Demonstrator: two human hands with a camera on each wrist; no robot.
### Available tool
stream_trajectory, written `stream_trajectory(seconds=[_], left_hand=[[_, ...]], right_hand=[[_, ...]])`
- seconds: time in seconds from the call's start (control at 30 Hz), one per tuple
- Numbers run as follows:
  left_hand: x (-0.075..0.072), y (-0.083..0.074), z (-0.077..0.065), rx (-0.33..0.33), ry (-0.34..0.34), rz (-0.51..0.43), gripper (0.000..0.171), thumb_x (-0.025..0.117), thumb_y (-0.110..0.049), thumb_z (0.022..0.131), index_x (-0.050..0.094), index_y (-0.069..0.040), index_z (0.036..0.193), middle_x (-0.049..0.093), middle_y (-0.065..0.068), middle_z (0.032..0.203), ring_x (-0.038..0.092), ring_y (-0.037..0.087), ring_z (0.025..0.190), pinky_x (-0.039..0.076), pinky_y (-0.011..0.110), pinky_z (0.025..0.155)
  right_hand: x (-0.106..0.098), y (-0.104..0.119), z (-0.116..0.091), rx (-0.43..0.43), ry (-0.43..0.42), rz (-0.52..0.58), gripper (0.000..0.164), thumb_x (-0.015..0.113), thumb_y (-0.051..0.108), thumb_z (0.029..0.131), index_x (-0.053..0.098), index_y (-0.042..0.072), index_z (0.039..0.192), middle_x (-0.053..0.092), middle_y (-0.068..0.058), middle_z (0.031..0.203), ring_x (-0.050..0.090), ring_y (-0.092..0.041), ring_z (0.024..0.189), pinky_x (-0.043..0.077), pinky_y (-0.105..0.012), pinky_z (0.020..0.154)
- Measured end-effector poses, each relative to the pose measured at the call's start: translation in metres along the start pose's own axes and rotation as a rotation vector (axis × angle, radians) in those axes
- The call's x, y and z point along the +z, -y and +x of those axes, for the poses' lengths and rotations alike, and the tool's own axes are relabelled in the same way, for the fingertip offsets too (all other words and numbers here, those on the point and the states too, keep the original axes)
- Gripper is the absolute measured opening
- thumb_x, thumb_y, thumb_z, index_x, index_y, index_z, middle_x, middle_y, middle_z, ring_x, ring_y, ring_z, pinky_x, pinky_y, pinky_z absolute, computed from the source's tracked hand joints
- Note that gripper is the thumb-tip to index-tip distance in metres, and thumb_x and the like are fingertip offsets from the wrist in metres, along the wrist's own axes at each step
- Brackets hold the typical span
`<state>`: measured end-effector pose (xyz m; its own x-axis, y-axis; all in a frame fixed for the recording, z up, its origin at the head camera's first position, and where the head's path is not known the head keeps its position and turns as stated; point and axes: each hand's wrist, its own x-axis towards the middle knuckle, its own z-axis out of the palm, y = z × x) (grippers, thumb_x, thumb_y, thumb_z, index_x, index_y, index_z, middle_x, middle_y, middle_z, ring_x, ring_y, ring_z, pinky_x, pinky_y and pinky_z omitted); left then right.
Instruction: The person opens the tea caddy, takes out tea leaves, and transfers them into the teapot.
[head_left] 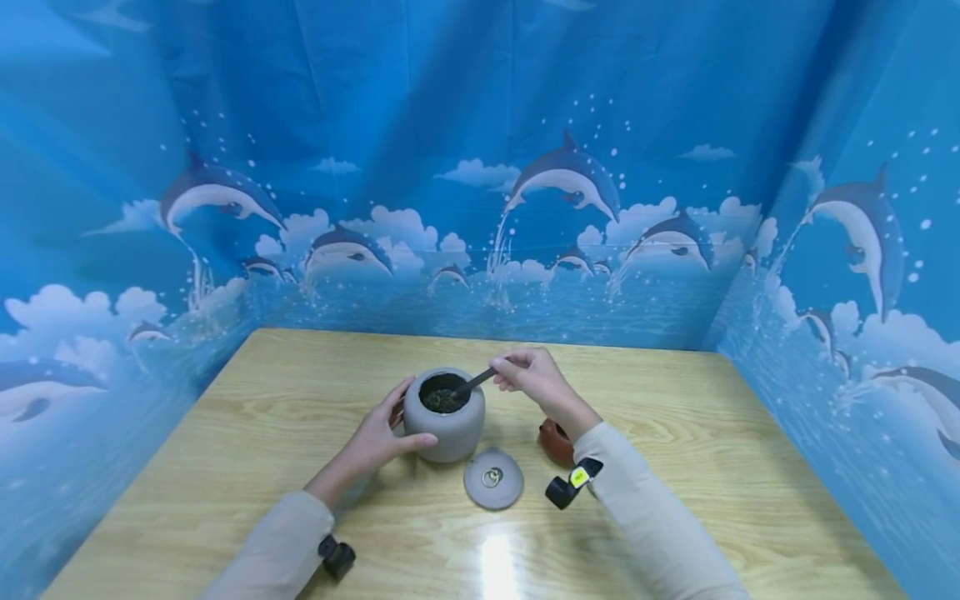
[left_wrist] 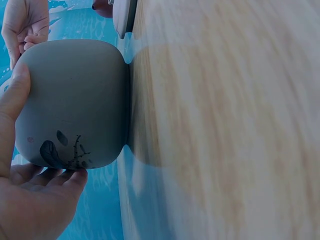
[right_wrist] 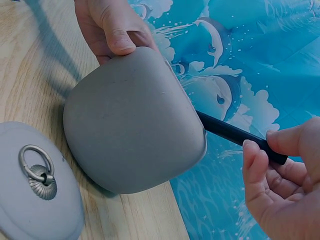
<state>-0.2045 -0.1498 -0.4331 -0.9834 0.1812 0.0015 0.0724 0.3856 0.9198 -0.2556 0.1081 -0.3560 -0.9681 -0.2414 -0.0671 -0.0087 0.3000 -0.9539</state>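
Note:
A grey rounded tea jar (head_left: 450,437) stands uncovered on the table, with dark dried leaves (head_left: 441,402) visible inside its mouth. My left hand (head_left: 381,435) grips it from the left, thumb on the near side and fingers round the far side. A dark leaf-and-twig pattern decorates its wall (left_wrist: 75,100) in the left wrist view. Between thumb and fingertips, my right hand (head_left: 534,377) pinches the end of a slim black tea scoop (right_wrist: 232,134). The scoop slants down over the rim into the jar, its tip hidden among the leaves.
Just in front of the jar lies its round grey lid (head_left: 493,495), with a metal ring on top. A reddish-brown clay pot (head_left: 553,446) sits to the right, partly covered by my right forearm. A blue dolphin-print curtain (head_left: 465,100) borders the wooden table (head_left: 300,392).

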Motion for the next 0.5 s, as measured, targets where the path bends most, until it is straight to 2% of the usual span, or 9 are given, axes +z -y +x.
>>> stream_trajectory(seconds=[0.5], left_hand=[[0.0001,0.0016,0.0002,-0.007,0.009,-0.007,0.113,0.084,-0.045,0.067,0.017,-0.019,0.154,0.02,0.008,0.159,0.027,0.031,0.142,0.027,0.044,0.115]], right_hand=[[-0.0029,-0.006,-0.0027,0.013,-0.047,0.09,0.027,0.057,0.016,0.098,0.064,-0.004,0.114,0.068,-0.01,0.085,0.065,-0.016,0.076,0.056,-0.023,0.07]])
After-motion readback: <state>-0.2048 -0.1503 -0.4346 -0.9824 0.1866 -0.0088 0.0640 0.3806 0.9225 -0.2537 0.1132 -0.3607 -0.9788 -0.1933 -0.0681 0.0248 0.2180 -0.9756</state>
